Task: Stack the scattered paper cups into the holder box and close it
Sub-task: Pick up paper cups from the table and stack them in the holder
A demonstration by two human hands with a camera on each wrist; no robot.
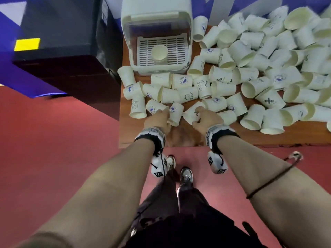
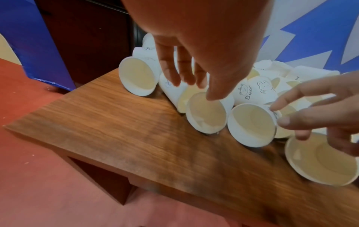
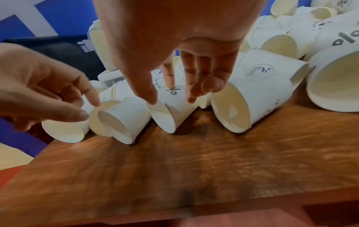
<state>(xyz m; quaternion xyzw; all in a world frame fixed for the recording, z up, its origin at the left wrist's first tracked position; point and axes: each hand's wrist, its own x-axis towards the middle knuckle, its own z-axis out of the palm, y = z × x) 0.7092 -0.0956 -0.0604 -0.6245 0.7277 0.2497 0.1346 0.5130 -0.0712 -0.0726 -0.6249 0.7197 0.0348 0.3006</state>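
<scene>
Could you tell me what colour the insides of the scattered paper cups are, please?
Pale cream-yellow, against white outsides, clearest in the left wrist view inside the white paper cup lying on its side.

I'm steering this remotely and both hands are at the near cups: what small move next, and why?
Probably close the right hand around the cup lying on its side under its fingertips, then lift it. The left hand is open over its own cup, neither cup looks gripped yet, and the holder box stands open with one cup inside.
</scene>
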